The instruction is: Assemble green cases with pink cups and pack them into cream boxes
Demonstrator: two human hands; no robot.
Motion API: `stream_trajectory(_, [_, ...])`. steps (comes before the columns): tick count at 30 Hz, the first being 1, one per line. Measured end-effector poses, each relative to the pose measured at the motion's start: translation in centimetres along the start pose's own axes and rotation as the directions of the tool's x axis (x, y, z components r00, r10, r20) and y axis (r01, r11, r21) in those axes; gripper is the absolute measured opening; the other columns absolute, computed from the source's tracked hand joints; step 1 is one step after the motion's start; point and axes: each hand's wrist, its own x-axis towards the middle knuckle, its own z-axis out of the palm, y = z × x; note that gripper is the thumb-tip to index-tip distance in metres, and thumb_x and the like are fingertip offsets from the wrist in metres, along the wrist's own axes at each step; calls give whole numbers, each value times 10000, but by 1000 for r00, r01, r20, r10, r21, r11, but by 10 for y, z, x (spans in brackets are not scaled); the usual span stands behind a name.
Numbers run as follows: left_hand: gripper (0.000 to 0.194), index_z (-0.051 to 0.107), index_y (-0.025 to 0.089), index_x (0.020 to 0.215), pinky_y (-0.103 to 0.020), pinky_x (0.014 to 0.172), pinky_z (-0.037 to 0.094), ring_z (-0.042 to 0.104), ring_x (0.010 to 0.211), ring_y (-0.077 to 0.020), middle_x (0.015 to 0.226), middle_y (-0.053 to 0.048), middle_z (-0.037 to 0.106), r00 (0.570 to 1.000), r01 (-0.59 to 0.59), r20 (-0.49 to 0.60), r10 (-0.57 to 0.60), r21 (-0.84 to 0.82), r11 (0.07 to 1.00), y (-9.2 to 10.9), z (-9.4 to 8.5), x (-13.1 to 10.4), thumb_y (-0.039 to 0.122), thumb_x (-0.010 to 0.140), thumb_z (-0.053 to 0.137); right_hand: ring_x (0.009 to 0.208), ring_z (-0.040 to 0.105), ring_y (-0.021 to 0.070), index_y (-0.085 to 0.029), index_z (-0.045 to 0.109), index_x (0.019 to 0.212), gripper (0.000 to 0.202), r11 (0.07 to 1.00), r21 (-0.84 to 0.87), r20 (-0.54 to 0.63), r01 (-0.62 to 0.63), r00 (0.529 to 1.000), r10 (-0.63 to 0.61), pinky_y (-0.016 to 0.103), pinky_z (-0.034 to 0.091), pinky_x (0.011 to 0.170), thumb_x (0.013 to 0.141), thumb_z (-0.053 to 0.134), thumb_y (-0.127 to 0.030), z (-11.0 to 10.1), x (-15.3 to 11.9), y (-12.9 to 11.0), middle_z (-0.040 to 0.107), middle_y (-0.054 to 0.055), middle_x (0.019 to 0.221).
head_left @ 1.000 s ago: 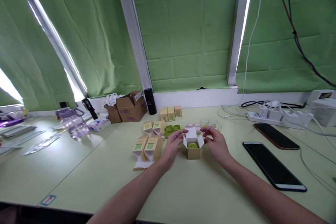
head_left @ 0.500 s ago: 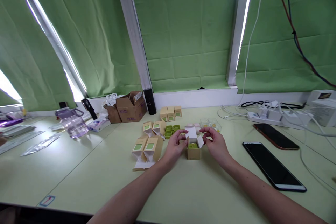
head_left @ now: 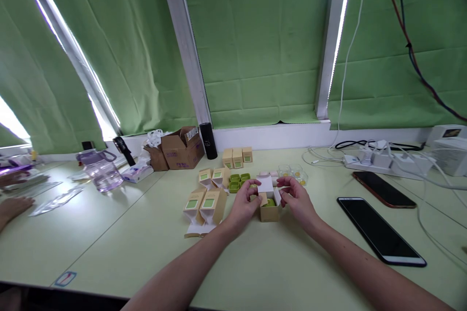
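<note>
A small tan box stands on the table with its white-lined lid raised and a green item inside. My left hand pinches the box's left side flap, which leans inward over the green item. On the other side, my right hand has its fingers closed at the right flap. Several green containers sit just behind my left hand. Tan boxes with green labels stand to the left. Beyond my hands are clear round containers, partly hidden.
Three tan boxes stand by the wall near a black cylinder and a cardboard box. Two phones and a power strip lie right. A bottle and another person's hand are left.
The left flap has folded inward under my left fingers, and the right flap stands more upright. At the far left, another person's hand has come further into view.
</note>
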Motion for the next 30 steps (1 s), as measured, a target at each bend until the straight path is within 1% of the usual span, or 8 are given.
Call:
stream_trajectory(10, [447, 518, 218, 1132, -264, 716, 453, 640, 754, -154, 905, -17, 686, 1000, 0, -9, 0, 0, 1000, -1, 0, 1, 317, 766, 755, 702, 576, 149, -224, 582, 1075, 421, 999, 30, 64, -20, 998, 18, 265, 486, 512, 768, 702, -486, 4, -3, 3, 583, 41, 1002])
stream_trajectory(16, [417, 506, 215, 1125, -258, 713, 451, 654, 760, -152, 903, -9, 690, 1000, -7, 1, 7, -12, 1000, -1, 1, 1, 268, 772, 722, 715, 584, 157, -232, 559, 1101, 475, 998, 16, 89, -55, 995, 53, 270, 487, 507, 776, 709, -544, 5, -4, 3, 574, 42, 1033])
stream_trajectory(23, [411, 510, 203, 1134, -254, 695, 416, 607, 743, -139, 919, -20, 699, 1000, -23, -1, 23, 26, 999, 0, 1, 0, 254, 782, 715, 740, 580, 162, -236, 530, 1142, 487, 997, -38, 107, -72, 991, 75, 274, 473, 537, 778, 698, -513, 7, -6, 7, 557, 47, 1057])
stream_trajectory(26, [413, 509, 201, 1144, -247, 673, 402, 601, 732, -136, 908, -14, 692, 1000, -25, -5, 25, 33, 999, 0, 1, 1, 258, 789, 714, 753, 577, 164, -236, 510, 1177, 480, 995, -65, 124, -77, 989, 85, 275, 465, 547, 800, 670, -487, 6, -6, 11, 544, 53, 1074])
stream_trajectory(30, [401, 498, 198, 1129, -234, 658, 394, 599, 722, -129, 864, -1, 677, 1000, -31, 0, 31, 30, 999, 0, 1, 1, 252, 793, 711, 769, 572, 173, -236, 495, 1200, 502, 992, -84, 135, -92, 986, 103, 279, 459, 550, 792, 655, -480, 6, -5, 13, 534, 57, 1084])
